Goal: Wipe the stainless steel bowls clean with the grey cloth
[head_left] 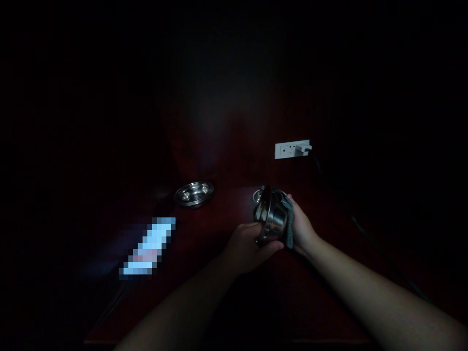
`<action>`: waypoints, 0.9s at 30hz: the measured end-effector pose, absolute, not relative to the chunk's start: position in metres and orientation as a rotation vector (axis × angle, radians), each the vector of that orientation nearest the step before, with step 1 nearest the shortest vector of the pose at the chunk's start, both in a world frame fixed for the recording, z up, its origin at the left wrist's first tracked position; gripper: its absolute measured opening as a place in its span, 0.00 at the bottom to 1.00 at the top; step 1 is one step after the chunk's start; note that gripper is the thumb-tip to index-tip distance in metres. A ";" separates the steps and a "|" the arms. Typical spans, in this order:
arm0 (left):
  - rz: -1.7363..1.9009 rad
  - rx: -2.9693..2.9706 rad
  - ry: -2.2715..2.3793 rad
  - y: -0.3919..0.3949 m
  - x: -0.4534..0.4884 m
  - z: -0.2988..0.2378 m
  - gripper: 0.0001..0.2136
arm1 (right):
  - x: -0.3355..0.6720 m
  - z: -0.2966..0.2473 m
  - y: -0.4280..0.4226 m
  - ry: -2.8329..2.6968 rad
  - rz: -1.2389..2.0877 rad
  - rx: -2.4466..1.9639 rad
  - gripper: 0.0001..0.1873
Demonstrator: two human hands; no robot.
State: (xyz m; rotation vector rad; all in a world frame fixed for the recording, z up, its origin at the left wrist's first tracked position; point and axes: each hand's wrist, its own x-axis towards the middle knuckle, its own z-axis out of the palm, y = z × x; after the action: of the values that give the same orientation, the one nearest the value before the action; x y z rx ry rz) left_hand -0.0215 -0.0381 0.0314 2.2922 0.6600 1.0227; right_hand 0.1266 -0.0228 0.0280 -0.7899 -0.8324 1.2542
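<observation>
A shiny metal bowl (276, 222) is tipped on its side between my hands. My left hand (248, 246) grips its near rim, thumb on the outside and fingers reaching inside. Against the bowl's outer right side, my right hand (302, 224) presses a dark grey-green cloth (289, 222); most of its fingers are hidden behind cloth and bowl. Just behind the held bowl, part of another metal dish (257, 196) shows on the dark red table (226, 209). Farther left sit shallow metal bowls (194, 194) that look stacked.
A lit, blurred-out phone-like screen (149, 248) lies at the left, with a cable (113, 304) near its lower end. On the back wall is a white socket plate (291, 149) with a plug in it. Another dark cable (391, 263) runs along the right. The surroundings are very dark.
</observation>
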 end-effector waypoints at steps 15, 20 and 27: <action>0.903 2.332 0.534 -0.042 -0.015 0.035 0.18 | 0.125 0.030 -0.028 -0.665 1.224 -0.743 0.19; 0.833 2.311 0.463 -0.041 -0.019 0.037 0.21 | 0.127 0.025 -0.028 -0.765 1.129 -0.690 0.20; 0.815 2.267 0.422 -0.041 -0.020 0.036 0.25 | 0.133 0.015 -0.022 -1.010 1.043 -0.724 0.25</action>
State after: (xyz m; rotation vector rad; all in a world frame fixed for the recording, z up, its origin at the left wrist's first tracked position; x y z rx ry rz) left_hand -0.0200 -0.0411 0.0363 2.2668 0.4224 0.8154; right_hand 0.1331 -0.0219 0.0153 -0.7242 -1.0104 1.0435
